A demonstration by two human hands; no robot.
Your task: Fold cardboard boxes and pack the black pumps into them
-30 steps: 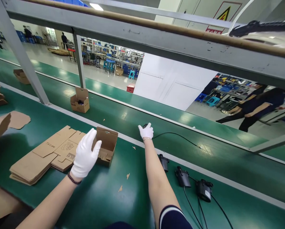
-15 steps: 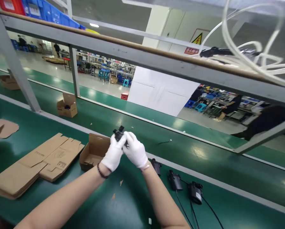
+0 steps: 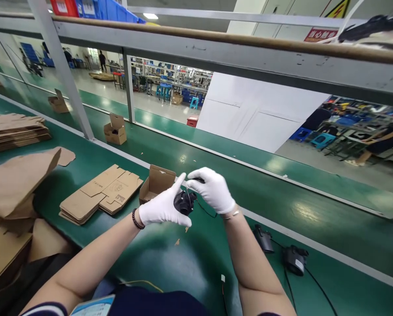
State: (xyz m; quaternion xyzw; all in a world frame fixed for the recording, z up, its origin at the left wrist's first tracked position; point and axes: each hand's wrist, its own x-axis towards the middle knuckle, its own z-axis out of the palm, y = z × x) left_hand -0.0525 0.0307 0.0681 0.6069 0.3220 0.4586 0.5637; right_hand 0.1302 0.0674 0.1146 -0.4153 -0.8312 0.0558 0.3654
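Both grips, left hand (image 3: 163, 208) and right hand (image 3: 212, 191), are clamped on the black device (image 3: 184, 202) above mid-counter (image 3: 183, 263), just nearside of the open carton (image 3: 157, 184); its loose cord (image 3: 205, 211) may snag the carton's flap, tugging the device from the smooth gloves.

3 blk pumps (image 3: 184, 202) (image 3: 264, 239) (image 3: 295, 260) — 3 open boxes (image 3: 157, 182) (image 3: 115, 130) (image 3: 58, 103) — 2 tidy flat-card stacks (image 3: 101, 193) (image 3: 15, 131)

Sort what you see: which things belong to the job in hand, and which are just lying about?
In hand: left hand and right hand, both gripping the black device; open box just beyond them.
Lying about: flat cartons, two spare devices with cords, cardboard stack, small box on the far belt.
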